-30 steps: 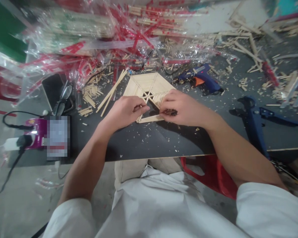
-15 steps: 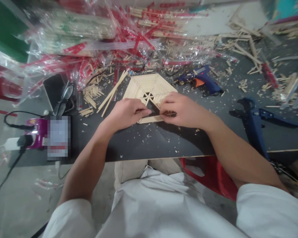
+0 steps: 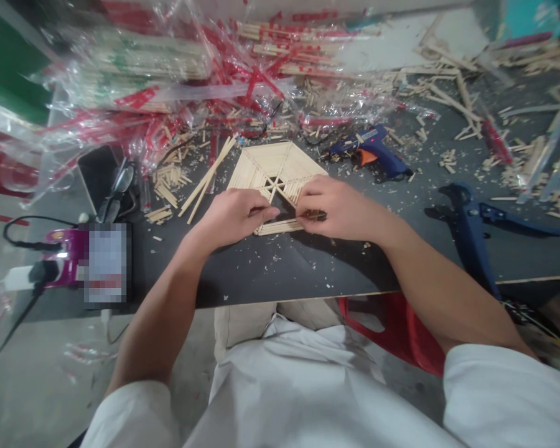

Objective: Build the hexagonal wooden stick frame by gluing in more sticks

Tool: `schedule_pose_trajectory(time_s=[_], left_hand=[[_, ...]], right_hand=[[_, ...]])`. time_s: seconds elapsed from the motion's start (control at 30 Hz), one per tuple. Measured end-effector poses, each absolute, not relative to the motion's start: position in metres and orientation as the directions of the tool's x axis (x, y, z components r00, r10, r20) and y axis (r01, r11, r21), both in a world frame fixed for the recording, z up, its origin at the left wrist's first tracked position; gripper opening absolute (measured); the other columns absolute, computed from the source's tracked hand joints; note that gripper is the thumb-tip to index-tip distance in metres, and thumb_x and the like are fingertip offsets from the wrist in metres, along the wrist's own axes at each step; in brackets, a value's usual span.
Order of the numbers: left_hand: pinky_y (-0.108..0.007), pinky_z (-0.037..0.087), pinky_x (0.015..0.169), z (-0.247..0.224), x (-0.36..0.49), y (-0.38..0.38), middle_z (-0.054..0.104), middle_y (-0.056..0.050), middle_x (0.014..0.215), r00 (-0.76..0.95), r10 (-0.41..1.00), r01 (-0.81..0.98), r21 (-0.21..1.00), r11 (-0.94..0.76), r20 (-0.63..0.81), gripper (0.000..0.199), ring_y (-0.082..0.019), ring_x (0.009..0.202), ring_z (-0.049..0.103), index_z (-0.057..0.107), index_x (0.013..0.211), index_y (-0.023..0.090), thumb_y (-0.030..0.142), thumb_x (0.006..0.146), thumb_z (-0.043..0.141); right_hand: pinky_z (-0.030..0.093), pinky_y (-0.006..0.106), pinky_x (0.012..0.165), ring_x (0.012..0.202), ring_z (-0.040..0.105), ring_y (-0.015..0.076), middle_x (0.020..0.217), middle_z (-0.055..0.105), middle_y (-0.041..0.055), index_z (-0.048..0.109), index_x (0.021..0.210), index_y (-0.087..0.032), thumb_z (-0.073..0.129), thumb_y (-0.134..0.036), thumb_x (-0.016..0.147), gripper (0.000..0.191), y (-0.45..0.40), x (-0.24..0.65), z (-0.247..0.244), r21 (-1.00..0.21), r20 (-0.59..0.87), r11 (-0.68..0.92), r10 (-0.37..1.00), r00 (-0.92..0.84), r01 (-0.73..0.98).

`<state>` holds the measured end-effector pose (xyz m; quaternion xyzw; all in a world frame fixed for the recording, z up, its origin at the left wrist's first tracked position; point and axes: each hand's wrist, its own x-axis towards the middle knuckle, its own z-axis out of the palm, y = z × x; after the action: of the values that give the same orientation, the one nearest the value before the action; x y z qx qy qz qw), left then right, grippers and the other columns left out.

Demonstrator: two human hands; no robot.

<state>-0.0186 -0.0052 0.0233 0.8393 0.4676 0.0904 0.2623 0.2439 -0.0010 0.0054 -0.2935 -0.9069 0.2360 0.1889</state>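
Observation:
A hexagonal panel of pale wooden sticks (image 3: 267, 154) lies flat on the dark table, its spokes meeting in the middle. The section nearest me is partly open, with a few sticks along its front edge. My left hand (image 3: 238, 214) rests at the panel's front left, fingers curled with thumb and forefinger close together. On the front right, my right hand (image 3: 329, 205) has its fingers bent down onto the panel's edge. Whatever either set of fingertips pinches is hidden. A few long loose sticks (image 3: 210, 177) lie left of the panel.
Behind the panel is a blue glue gun (image 3: 376, 152). Blue cutters (image 3: 473, 224) lie at right. Glasses (image 3: 116, 186), a phone (image 3: 105, 264) and a purple power strip (image 3: 68, 255) are at left. Wrapped stick bundles (image 3: 140, 62) and short offcuts (image 3: 168, 180) cover the back.
The camera view has shifted slightly, so the table's things appear a little to the left. Both hands keep nearly the same place and grip on the panel.

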Motion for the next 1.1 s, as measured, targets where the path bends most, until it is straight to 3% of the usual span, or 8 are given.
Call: schedule_pose_trajectory(time_s=[0.2,0.63,0.83,0.97,1.1], left_hand=[[-0.030,0.034,0.068,0.025,-0.019,-0.005,0.066,-0.003,0.074,0.575,0.807,0.757,0.463,-0.461,-0.138,0.041,-0.016,0.070,0.055,0.067,0.072,0.019,0.045,0.101,0.057],[-0.031,0.035,0.069,0.026,-0.016,-0.005,0.070,-0.005,0.078,0.553,0.815,0.787,0.428,-0.444,-0.172,0.041,-0.017,0.074,0.058,0.072,0.076,0.019,0.046,0.102,0.056],[-0.029,0.038,0.071,0.030,-0.011,-0.007,0.074,-0.001,0.079,0.488,0.845,0.817,0.455,-0.354,-0.218,0.019,-0.016,0.073,0.061,0.084,0.088,0.024,0.041,0.091,0.076],[-0.029,0.038,0.069,0.034,-0.007,-0.007,0.074,0.000,0.075,0.440,0.861,0.838,0.461,-0.292,-0.255,0.013,-0.016,0.070,0.061,0.086,0.084,0.026,0.038,0.086,0.081],[-0.030,0.039,0.066,0.034,-0.006,-0.006,0.075,0.001,0.073,0.439,0.864,0.828,0.484,-0.283,-0.246,0.012,-0.016,0.066,0.061,0.086,0.081,0.027,0.039,0.084,0.082]], right_hand=[[0.046,0.038,0.087,0.092,0.060,0.0228,0.092,0.069,0.0071,0.068,0.082,-0.019,0.064,-0.018,0.095,0.013,-0.001,0.244,0.007,-0.537,0.194,0.716,0.619,-0.761,0.445],[0.047,0.037,0.086,0.091,0.062,0.0222,0.090,0.070,0.0065,0.069,0.082,-0.019,0.064,-0.019,0.094,0.013,0.000,0.245,0.007,-0.556,0.195,0.706,0.623,-0.757,0.438],[0.047,0.037,0.086,0.091,0.062,0.0222,0.090,0.070,0.0067,0.070,0.081,-0.019,0.064,-0.019,0.093,0.013,-0.001,0.244,0.007,-0.572,0.185,0.687,0.640,-0.746,0.448],[0.048,0.036,0.086,0.091,0.066,0.0208,0.092,0.075,0.0055,0.074,0.085,-0.020,0.065,-0.024,0.093,0.013,-0.001,0.247,0.018,-0.670,0.124,0.587,0.691,-0.712,0.454],[0.048,0.034,0.074,0.082,0.068,0.0190,0.094,0.079,0.0038,0.078,0.090,-0.023,0.067,-0.030,0.092,0.014,-0.002,0.256,0.034,-0.741,-0.035,0.398,0.781,-0.623,0.541]])
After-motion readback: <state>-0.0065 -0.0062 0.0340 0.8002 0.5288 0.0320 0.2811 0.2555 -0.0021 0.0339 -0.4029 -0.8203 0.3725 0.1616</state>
